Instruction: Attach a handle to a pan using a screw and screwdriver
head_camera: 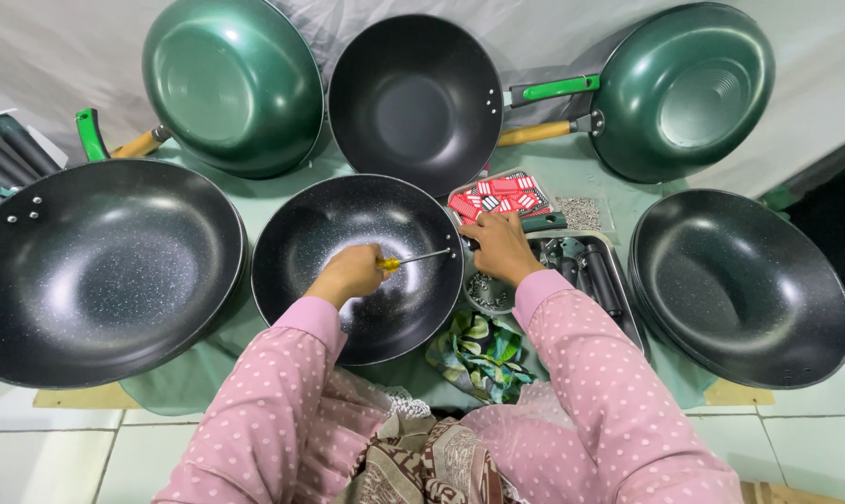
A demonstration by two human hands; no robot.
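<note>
Green cloth (572, 173) covers the floor where I sit among pans. At its middle lies the black pan (348, 243); inside it my left hand (350, 273) grips a yellow-handled screwdriver (411, 259), while my right hand (499, 246) pinches the pan's rim. Beside it, a metal tray (628, 308) holds black handles (602, 280).

Wok (348, 233) under my hands: dark speckled nonstick, semi-gloss. Screwdriver (413, 259): bare metal shaft, glossy yellow plastic grip. Upper-left pan (226, 84): glossy green enamel outside, wood-look handle. Tray (619, 271) right of centre: brushed metal. My sleeves (591, 373): matt dotted cloth.
</note>
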